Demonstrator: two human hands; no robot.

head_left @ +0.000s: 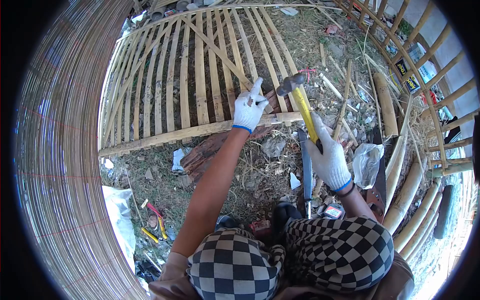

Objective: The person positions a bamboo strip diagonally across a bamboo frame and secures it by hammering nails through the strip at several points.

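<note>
My right hand (330, 159), in a white knit glove, is wrapped round the yellow handle of a hammer (304, 111). The hammer's dark metal head is raised near the right corner of a bamboo slat frame (200, 90). My left hand (248, 109), also gloved, rests at the frame's near rail, by the lower end of a diagonal bamboo slat (215, 47). Its index finger points away from me and the other fingers are curled; anything small between them is hidden. A wooden board (200, 155) lies under the rail, beneath my left wrist.
A long-bladed machete (306, 170) lies between my arms. Close to my right knee are a tape measure (333, 211), a handsaw (377, 195) and a plastic bag (367, 165). Pliers (161, 225) lie at left. Bamboo poles (405, 195) are at right; a rolled bamboo blind (65, 150) stands left.
</note>
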